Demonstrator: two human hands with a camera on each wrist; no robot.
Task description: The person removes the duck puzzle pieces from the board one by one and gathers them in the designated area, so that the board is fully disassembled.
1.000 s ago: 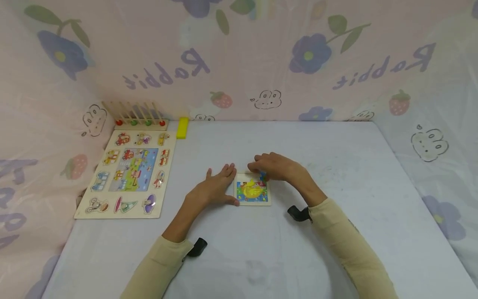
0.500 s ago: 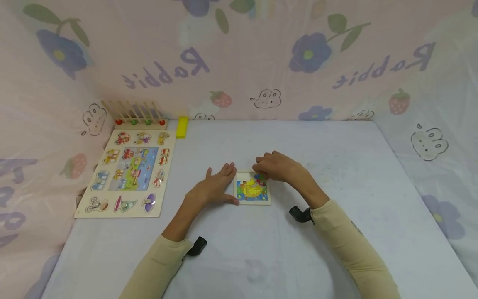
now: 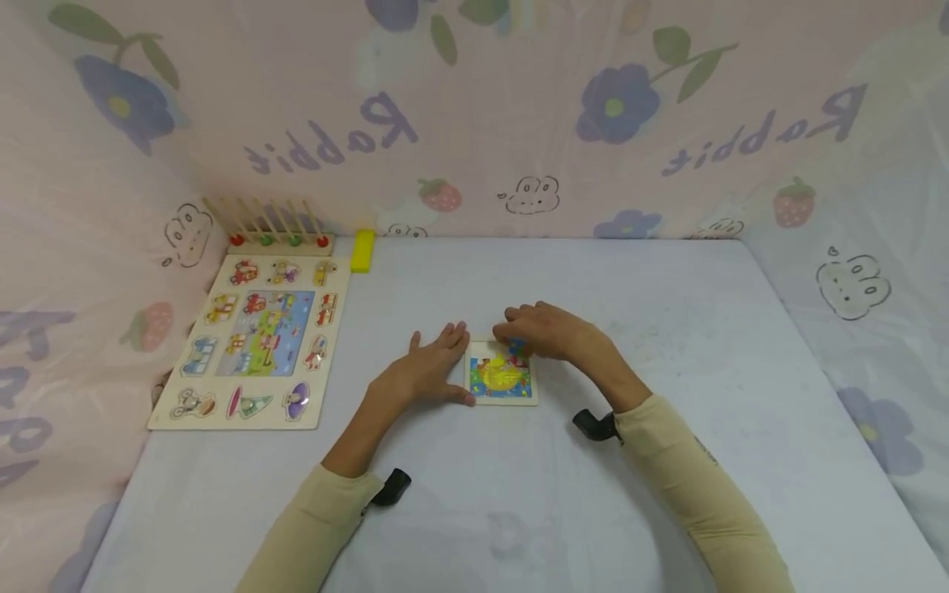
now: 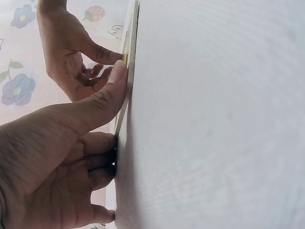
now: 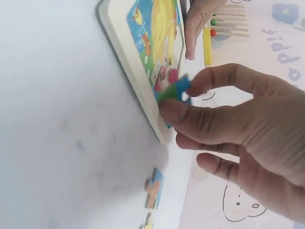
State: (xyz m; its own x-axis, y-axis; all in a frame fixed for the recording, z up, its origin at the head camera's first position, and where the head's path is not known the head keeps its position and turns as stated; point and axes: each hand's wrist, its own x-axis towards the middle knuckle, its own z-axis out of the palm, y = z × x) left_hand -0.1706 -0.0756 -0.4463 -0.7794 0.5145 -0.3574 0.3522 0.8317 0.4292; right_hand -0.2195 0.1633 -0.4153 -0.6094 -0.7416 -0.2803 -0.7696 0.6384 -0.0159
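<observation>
A small square jigsaw puzzle in a pale wooden frame [image 3: 482, 347] lies mid-table, most of its yellow, blue and green picture filled in. My left hand [image 3: 423, 375] is spread flat along its left side, thumb on the near left corner; the left wrist view shows that thumb against the frame's edge. Over the far right corner, my right hand [image 3: 552, 332] pinches a blue-and-green jigsaw piece [image 5: 172, 91] between thumb and index finger. This piece is tilted over the tray, and fingers partly cover it. Whether its lower edge touches the tray, I cannot tell.
Two loose jigsaw pieces, one blue and orange [image 5: 153, 189], one yellow [image 5: 147, 222], lie on the table beyond the frame. At the left are a large peg puzzle board [image 3: 172, 416], a wooden rod stand with red and green beads [image 3: 282, 247] and a yellow block [image 3: 362, 252].
My right hand dips over the frame's far right corner and shifts slightly back left, the piece's tilt changing in its fingers. My left hand stays in place.
</observation>
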